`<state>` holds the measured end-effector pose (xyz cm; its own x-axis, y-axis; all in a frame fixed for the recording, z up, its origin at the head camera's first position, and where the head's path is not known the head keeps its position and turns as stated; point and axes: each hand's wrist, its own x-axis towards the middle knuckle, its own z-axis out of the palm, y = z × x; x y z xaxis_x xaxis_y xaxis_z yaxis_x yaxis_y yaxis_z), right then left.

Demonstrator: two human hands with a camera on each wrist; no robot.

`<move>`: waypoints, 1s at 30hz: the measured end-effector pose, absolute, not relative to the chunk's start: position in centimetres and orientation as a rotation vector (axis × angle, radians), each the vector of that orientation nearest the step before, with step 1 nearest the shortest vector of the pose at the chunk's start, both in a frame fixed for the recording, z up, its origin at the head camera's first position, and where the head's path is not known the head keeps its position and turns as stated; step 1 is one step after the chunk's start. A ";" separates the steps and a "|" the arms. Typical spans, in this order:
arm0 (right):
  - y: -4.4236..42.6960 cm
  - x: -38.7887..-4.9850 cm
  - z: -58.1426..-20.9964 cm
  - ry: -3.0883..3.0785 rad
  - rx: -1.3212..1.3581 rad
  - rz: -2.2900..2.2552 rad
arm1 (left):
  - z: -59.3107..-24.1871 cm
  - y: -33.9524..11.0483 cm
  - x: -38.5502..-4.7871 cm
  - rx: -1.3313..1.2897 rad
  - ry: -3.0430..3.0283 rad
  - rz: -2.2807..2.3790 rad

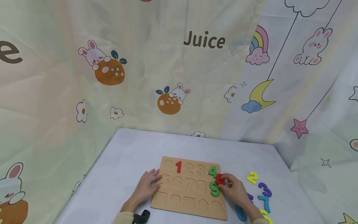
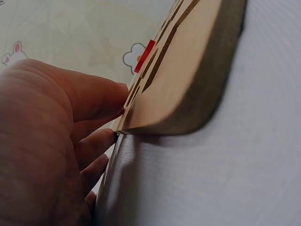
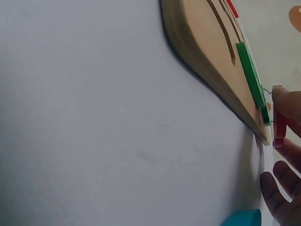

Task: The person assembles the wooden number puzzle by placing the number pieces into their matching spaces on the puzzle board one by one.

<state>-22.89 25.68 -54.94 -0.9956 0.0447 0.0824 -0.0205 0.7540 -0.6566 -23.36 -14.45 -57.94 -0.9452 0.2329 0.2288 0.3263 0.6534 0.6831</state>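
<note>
The wooden number board (image 1: 184, 189) lies on the table with cut-out slots. A red number 1 (image 1: 178, 167), a green 4 (image 1: 213, 172) and a green 9 (image 1: 214, 189) sit on it. My left hand (image 1: 145, 186) rests at the board's left edge; in the left wrist view its thumb and fingertips touch that edge. Over the board's right edge, my right hand (image 1: 234, 188) pinches a red number piece (image 1: 219, 179) between thumb and fingers. The piece is partly covered, so its exact digit is hard to tell. In the right wrist view it stands on edge beside the green pieces.
Right of the board lie a yellow 2 (image 1: 252, 178), a purple 3 (image 1: 265, 189), a blue 7 (image 1: 264, 203) and a partly cut-off yellow piece (image 1: 266, 216). A blue piece (image 1: 241, 213) and a purple piece (image 1: 250, 196) are partly hidden by my right arm. Printed curtains surround the white table (image 1: 134, 146).
</note>
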 end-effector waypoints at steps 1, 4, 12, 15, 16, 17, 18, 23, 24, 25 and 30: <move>25.6 -22.9 -55.0 -2.851 -0.017 1.076 | -57.9 -14.4 -23.4 -0.464 -2.747 -1.170; 25.3 -22.7 -55.1 -2.844 -0.006 1.100 | -57.9 -14.4 -23.5 -0.446 -2.761 -1.176; 24.3 -22.2 -55.5 -2.816 0.045 1.174 | -57.9 -14.6 -23.4 -0.423 -2.792 -1.195; 23.8 -21.9 -55.6 -2.787 0.072 1.177 | -57.9 -14.6 -23.3 -0.428 -2.788 -1.205; 23.6 -21.9 -55.6 -2.779 0.077 1.175 | -57.8 -14.6 -23.3 -0.430 -2.786 -1.205; 23.5 -21.8 -55.6 -2.768 0.086 1.178 | -57.8 -14.6 -23.3 -0.431 -2.785 -1.206; 23.3 -21.7 -55.7 -2.762 0.093 1.176 | -57.8 -14.6 -23.2 -0.432 -2.784 -1.208; 22.5 -21.4 -55.7 -2.755 0.100 1.165 | -57.9 -14.6 -23.3 -0.435 -2.785 -1.195; 22.4 -21.4 -55.7 -2.758 0.097 1.164 | -57.9 -14.6 -23.3 -0.437 -2.783 -1.194; 22.3 -21.4 -55.7 -2.756 0.104 1.159 | -57.9 -14.6 -23.3 -0.439 -2.783 -1.190; 21.8 -21.4 -55.7 -2.748 0.127 1.158 | -57.8 -14.6 -23.5 -0.450 -2.770 -1.187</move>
<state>-21.39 21.76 -55.68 -0.9842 -0.0171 0.1764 -0.1382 0.6975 -0.7032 -23.46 -14.55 -57.84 -0.9520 0.2315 0.2005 0.3048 0.6537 0.6927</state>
